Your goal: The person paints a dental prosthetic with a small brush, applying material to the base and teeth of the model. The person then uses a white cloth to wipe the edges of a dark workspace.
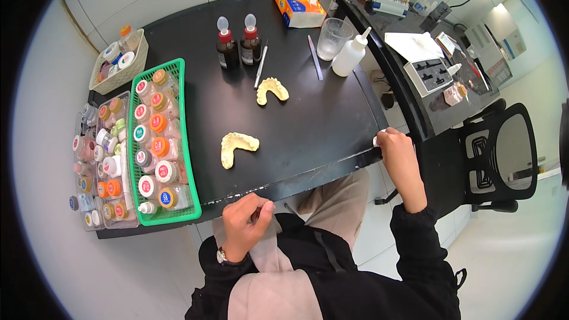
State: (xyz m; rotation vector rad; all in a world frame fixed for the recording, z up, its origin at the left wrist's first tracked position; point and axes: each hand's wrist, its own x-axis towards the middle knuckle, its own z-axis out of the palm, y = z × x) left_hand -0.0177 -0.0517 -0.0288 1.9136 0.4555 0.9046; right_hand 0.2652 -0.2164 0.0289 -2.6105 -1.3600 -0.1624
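Note:
My left hand (246,225) is curled closed just off the table's front edge, a watch on its wrist; nothing shows in its fingers. At the table's right front corner, my right hand (400,157) pinches a small white piece (377,138) that looks like crumpled tissue, mostly hidden by the fingers. A cream-coloured dental cast (237,143), arch-shaped, lies on the black table (314,142) beyond my left hand. Farther back lies a second dental cast (272,91). Neither hand touches the casts.
A green basket (192,189) of capped jars stands left, beside clear trays (121,216) and a cream basket (142,53). Behind are brown dropper bottles (250,46), a slim metal tool (261,68), tweezers (315,57), a glass (333,40), a white squeeze bottle (349,56), tissues (299,9). Right: chair (438,166).

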